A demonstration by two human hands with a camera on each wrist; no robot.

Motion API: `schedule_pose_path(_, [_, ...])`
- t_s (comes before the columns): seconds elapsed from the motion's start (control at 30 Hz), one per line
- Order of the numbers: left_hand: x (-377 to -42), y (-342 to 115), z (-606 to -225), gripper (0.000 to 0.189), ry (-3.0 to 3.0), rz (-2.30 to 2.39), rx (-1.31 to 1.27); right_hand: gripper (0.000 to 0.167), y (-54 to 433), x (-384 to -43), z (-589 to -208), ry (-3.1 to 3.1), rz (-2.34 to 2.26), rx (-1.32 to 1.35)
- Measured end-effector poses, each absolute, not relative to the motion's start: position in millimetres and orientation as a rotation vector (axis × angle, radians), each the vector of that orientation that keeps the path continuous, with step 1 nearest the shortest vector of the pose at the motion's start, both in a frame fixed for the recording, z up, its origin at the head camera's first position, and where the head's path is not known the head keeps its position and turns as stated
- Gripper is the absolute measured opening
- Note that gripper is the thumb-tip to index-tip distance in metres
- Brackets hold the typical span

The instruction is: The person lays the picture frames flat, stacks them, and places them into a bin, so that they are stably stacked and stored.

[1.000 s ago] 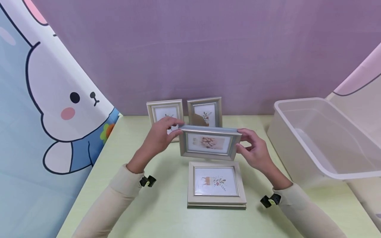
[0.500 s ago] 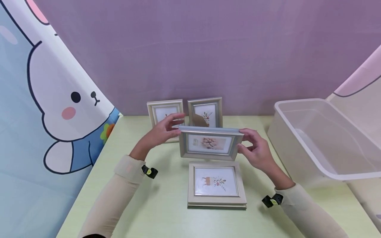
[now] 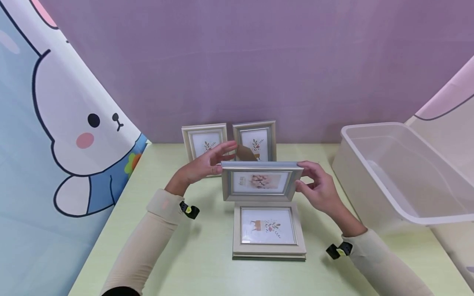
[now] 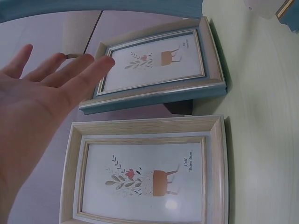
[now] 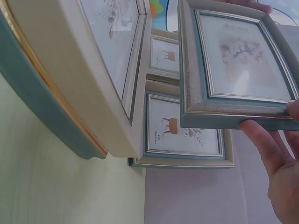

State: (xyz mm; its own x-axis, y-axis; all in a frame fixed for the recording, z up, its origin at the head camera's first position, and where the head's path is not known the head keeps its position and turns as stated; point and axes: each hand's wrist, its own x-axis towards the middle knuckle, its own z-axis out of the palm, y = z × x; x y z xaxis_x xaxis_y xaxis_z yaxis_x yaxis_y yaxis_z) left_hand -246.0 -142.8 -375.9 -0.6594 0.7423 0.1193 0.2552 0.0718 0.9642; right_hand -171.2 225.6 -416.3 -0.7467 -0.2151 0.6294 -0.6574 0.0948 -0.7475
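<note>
A blue-grey picture frame (image 3: 261, 183) with a flower photo is held up sideways above the table. My right hand (image 3: 318, 187) pinches its right end between thumb and fingers. At the upper left corner of that frame is my left hand (image 3: 201, 164), its fingers (image 4: 70, 77) straight and spread, its thumb right at the edge. Behind it a cream picture frame (image 3: 187, 142) and a blue-grey standing frame (image 3: 273, 142) lean upright side by side. Below the held frame, a cream frame (image 3: 268, 248) lies flat on top of another frame (image 3: 296, 259), which is mostly hidden.
A deep white plastic bin (image 3: 370, 181) stands at the right side of the pale green table (image 3: 177, 263). A purple cloth (image 3: 296, 74) hangs behind the table, and a cloth with a cartoon rabbit (image 3: 74, 135) borders the left.
My left hand has loosened from the held frame, its fingers lifting off and straightening. The frame has tipped more upright and dropped slightly. My right hand keeps its grip.
</note>
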Motion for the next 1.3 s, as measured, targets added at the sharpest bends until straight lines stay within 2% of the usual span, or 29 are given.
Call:
schedule_pose_path(0.43, [-243, -148, -377, 0.123, 1.927, 1.628, 0.991, 0.057, 221, -165, -418, -2.025, 1.687, 0.853])
schedule_pose_path(0.87, [-234, -154, -379, 0.11, 1.97, 1.652, 0.97, 0.057, 219, -158, -419, -2.038, 1.671, 0.839])
schedule_pose_path(1.17, [-219, -157, -380, 0.095, 2.02, 1.729, 0.836, 0.056, 217, -154, -421, -2.043, 1.672, 0.825])
schedule_pose_path(1.3, [-212, -156, -378, 0.083, 2.077, 1.77, 0.764, 0.056, 216, -153, -422, -2.05, 1.662, 0.812])
